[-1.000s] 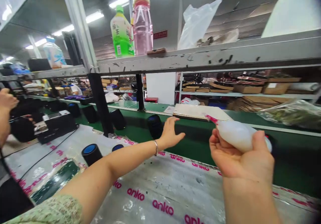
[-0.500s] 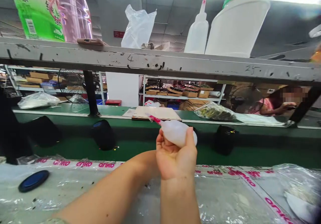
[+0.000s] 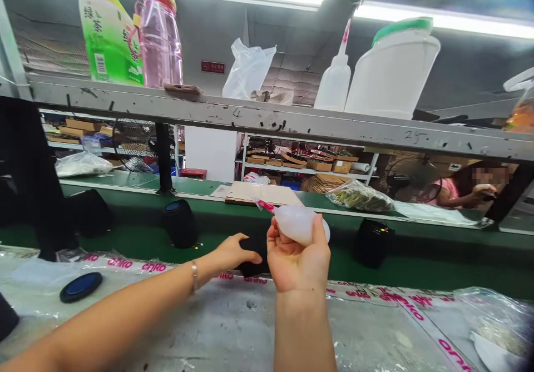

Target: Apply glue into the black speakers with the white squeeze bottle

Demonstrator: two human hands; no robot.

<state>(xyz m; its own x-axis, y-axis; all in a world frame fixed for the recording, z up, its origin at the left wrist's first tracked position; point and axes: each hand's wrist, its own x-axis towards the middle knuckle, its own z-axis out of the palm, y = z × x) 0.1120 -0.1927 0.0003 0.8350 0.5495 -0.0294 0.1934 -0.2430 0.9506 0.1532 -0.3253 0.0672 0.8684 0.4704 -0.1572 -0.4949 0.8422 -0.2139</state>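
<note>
The step in hand looks like fetching a speaker off the green conveyor belt (image 3: 417, 263) while glue is kept ready. The right hand (image 3: 298, 261) is closed around a soft white squeeze bottle (image 3: 301, 224), held up just above the belt's near edge with its pink nozzle aimed up and left. The left hand (image 3: 231, 253) reaches forward onto the belt, fingers curled over the top of a black cylindrical speaker (image 3: 253, 249) and touching it; whether they have really clamped on it I cannot tell. Judging from this, the next move calls for a firm grip on the speaker and a lift over the belt's near edge onto the plastic-covered table (image 3: 233, 333) (printed with pink lettering).

More black speakers stand on the belt to either side: one left (image 3: 180, 223), one right (image 3: 372, 242). The held speaker is mostly hidden behind both hands, so its face cannot be made out. A blue-faced disc (image 3: 80, 287) lies on the table, left of the belt reach.
</note>
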